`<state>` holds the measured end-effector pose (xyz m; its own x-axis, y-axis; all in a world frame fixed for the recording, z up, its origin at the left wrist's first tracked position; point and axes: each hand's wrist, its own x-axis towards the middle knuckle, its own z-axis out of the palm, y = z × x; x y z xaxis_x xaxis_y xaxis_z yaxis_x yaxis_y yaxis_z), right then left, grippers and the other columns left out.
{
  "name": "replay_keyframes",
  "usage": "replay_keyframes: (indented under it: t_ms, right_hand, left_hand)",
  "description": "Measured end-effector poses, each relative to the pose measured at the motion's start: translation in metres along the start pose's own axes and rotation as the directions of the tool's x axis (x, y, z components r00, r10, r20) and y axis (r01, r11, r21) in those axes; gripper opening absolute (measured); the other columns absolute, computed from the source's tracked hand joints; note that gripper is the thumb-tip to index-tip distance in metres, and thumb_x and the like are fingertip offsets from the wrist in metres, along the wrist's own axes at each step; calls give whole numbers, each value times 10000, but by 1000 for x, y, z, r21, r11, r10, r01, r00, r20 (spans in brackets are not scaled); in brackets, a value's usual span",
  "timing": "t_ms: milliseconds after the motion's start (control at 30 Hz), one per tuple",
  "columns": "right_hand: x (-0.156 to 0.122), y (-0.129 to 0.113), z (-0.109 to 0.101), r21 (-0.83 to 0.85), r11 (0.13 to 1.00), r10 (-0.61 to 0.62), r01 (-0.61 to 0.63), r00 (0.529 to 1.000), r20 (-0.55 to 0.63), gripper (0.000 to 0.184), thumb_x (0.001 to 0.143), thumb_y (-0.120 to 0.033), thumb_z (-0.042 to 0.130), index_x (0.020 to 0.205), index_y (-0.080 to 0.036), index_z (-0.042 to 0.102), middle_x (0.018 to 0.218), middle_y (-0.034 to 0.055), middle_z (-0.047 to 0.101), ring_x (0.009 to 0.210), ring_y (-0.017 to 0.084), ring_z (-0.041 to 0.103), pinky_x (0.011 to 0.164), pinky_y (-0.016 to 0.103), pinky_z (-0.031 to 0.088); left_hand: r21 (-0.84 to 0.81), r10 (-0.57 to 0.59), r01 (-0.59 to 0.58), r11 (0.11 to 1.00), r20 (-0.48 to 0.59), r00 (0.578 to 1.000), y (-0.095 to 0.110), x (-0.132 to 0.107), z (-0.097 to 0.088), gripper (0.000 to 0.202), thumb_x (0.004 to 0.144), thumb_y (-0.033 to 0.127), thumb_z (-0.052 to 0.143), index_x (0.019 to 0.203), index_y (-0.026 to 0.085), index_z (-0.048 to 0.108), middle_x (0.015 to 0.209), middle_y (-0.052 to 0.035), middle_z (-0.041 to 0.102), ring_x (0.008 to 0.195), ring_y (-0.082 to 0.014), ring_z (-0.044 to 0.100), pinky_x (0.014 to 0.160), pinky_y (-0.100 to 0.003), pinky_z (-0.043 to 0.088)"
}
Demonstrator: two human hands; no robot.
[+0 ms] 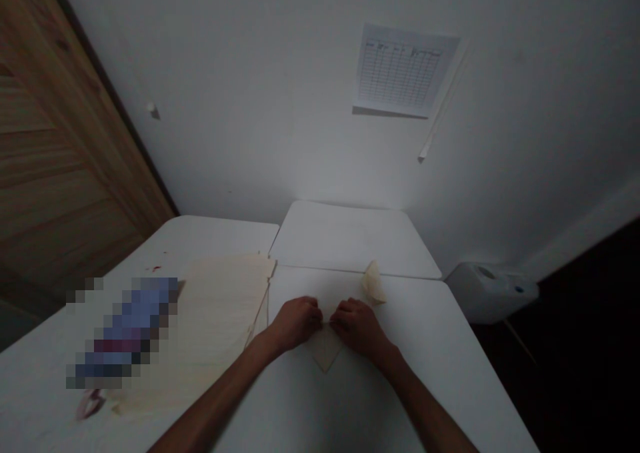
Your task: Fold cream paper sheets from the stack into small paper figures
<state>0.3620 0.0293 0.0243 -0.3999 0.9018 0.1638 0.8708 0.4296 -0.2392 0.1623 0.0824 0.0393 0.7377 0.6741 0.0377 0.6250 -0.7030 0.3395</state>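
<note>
- left hand [295, 321] and right hand [357, 327] are pinching the top edge of a pale folded sheet [325, 351], probably pastry wrapper, fingers closed; view is dim
- sheet is lying at 6 o'clock from the fingertips on a white table [320, 419]
- stacked sheets [215, 313] are lying at 9 o'clock
- folded piece [374, 283] is sitting at 2 o'clock

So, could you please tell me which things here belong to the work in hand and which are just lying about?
In use: left hand, right hand, folded sheet, sheet stack, crumpled piece.

Lying about: wall chart, white container, wooden door.
</note>
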Motion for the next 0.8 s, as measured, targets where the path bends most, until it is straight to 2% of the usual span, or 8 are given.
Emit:
replay_keyframes:
  t_ms: [333,533,800]
  right_hand:
    - [-11,7,11,-168,974,-159,151,987,-36,111,885,-178,608,964,-228,668,919,29,649,855,180,530,768,289,395]
    - [-20,7,9,-167,969,-190,181,981,-36,110,906,-160,576,975,-205,649,962,40,659,863,180,546,782,290,413]
    - [-31,3,6,-130,971,-208,200,977,-52,147,917,-142,549,1028,-191,632,1014,50,662,901,185,553,831,305,421]
  left_hand:
    - [66,84,-79,995,-68,994,-3,-12,13,158,834,171,583,881,251,711,925,-32,641,867,-190,589,744,-284,445]
    - [99,129,-120,988,-90,988,-2,-21,18,214,867,139,524,953,247,687,987,-50,628,887,-193,574,784,-307,455]
    - [166,184,-167,972,-92,979,0,-30,19,190,906,162,485,1007,217,636,1043,-68,613,936,-215,556,837,-347,462]
